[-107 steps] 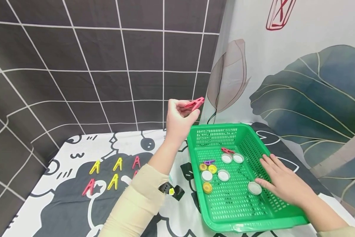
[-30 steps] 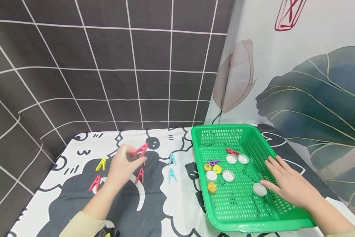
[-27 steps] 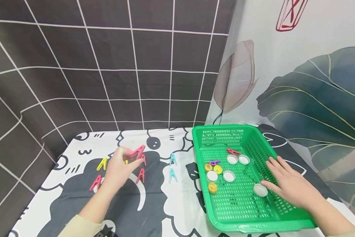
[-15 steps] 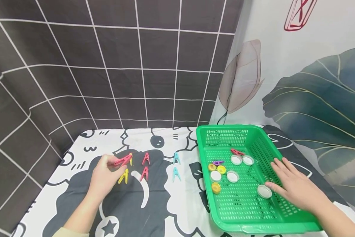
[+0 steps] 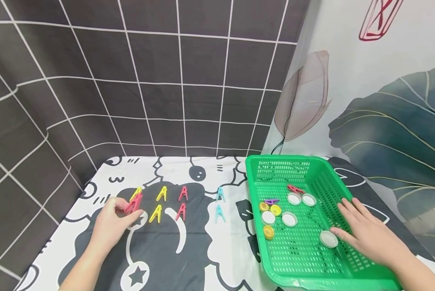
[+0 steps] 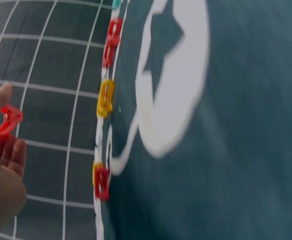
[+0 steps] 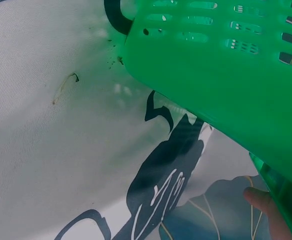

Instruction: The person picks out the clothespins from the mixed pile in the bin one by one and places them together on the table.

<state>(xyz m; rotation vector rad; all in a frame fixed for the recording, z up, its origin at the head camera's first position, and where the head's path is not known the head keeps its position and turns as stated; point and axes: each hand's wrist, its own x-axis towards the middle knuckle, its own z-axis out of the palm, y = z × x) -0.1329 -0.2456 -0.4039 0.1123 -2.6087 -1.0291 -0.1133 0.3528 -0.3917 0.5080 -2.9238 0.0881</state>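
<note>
My left hand pinches a pink clothespin just above the cloth, at the left end of two rows of pins. Beside it lie a yellow pin, another yellow pin and two red pins. The left wrist view shows the held pin at my fingertips. My right hand lies flat, fingers straight, inside the green basket by its right wall, next to a white cap.
Two cyan pins lie between the pin rows and the basket. In the basket are several white and yellow caps, a purple pin and a red pin. A dark tiled wall stands behind. The right wrist view shows the basket's outer wall.
My left hand has carried the pink pin from above the basket down and left to the left end of the pin rows. The right hand has stayed in the basket.
</note>
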